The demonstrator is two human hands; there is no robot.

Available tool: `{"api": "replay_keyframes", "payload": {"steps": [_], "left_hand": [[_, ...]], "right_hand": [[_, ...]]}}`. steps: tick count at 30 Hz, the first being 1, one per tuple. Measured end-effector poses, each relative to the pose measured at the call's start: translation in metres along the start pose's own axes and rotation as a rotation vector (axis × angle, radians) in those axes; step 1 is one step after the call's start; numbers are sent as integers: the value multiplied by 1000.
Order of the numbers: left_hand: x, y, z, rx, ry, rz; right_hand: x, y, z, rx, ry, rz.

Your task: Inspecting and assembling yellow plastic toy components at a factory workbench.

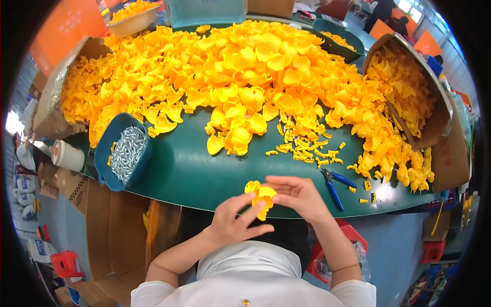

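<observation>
Between my hands, just over the near edge of the table, is a yellow curved plastic part [263,194]. My left hand [236,219] grips it from the left with thumb and fingers, the lower fingers spread. From the right, the fingertips of my right hand [300,197] close on the same part. Beyond them lies a big heap of yellow shell-like plastic pieces [245,61]. A pair of blue-handled cutting pliers [333,190] rests on the table to the right of my hands, close to small yellow clip-like pieces [304,148].
A blue bin of silvery metal pins or screws [128,153] stands at the left table edge beside a white tub [67,156]. Tipped cardboard boxes of yellow parts flank the heap, left [48,110] and right [444,97]. A teal basket [204,13] stands behind.
</observation>
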State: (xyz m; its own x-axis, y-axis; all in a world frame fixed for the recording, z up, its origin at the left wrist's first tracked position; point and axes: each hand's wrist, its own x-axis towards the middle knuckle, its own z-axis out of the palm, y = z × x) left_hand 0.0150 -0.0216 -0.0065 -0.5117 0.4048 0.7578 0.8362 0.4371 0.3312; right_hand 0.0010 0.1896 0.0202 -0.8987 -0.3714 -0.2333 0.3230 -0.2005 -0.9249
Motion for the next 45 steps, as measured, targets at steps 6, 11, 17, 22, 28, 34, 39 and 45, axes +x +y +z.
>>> {"api": "replay_keyframes", "payload": {"steps": [6,11,17,22,28,34,39,45], "left_hand": [[40,-4,-14,-487,-111,-464],[39,-1,-10,-621,-86,-499],[30,7,-11,-557,-117,-508],[18,13,-4,-644,-21,-554],[21,17,-7,-627,-64,-600],[10,17,-6,-639,-65,-608],[8,19,2,-671,36,-625],[8,18,3,-930,20,-716]], "right_hand": [[-14,-29,5,-173,-2,-267],[-20,-30,6,-234,13,-263],[-27,-28,7,-211,52,-290],[-29,-29,7,-295,27,-309],[-28,-33,9,-328,6,-266],[-26,-31,9,-278,0,-231],[-23,-29,9,-243,-16,-238],[-18,-30,9,-135,-21,-205]]}}
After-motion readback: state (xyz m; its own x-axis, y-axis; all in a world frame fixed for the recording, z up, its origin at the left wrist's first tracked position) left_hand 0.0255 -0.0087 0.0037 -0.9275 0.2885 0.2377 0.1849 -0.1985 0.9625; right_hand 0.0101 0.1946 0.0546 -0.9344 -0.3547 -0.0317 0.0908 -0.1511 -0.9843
